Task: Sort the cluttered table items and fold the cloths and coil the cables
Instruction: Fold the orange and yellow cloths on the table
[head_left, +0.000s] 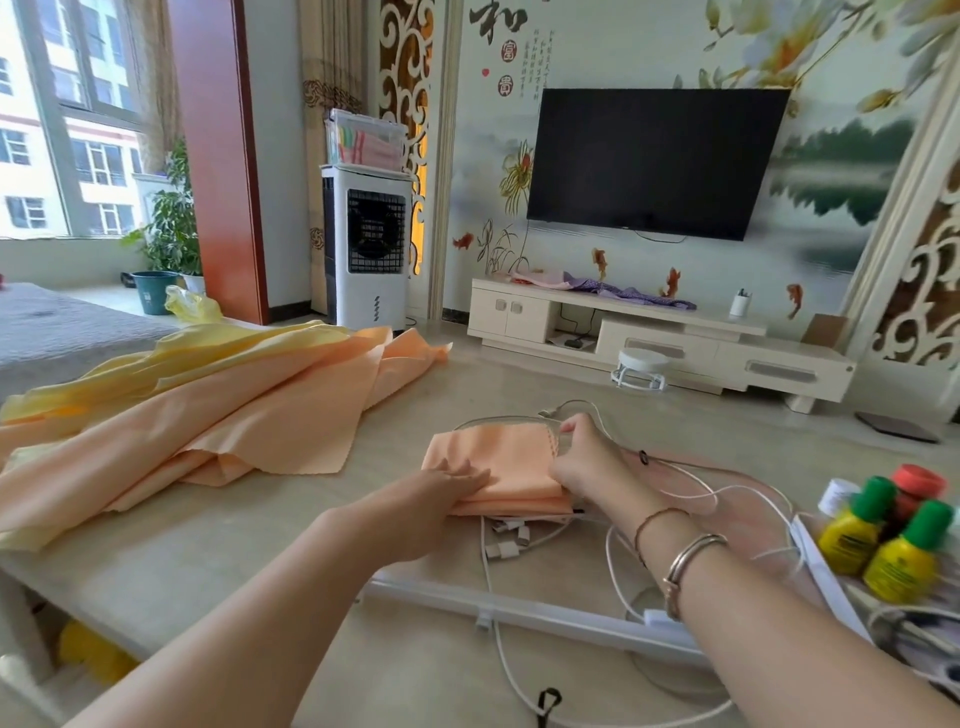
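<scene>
Nearest the camera, white cables (613, 545) sprawl loose and uncoiled across the beige table (218, 535), some running under a folded peach cloth (504, 467) at mid-table. The left hand (452, 480) lies flat on the cloth's near left edge, fingers straight and pressing down; the right hand (582, 457) pinches the cloth's right edge between thumb and fingers. At the right edge stand yellow bottles with green caps (878, 540) (a red-capped one behind). Farther left lies an unfolded heap of peach and yellow cloths (218, 400). Beyond, a dark television (654, 161) hangs on the wall.
</scene>
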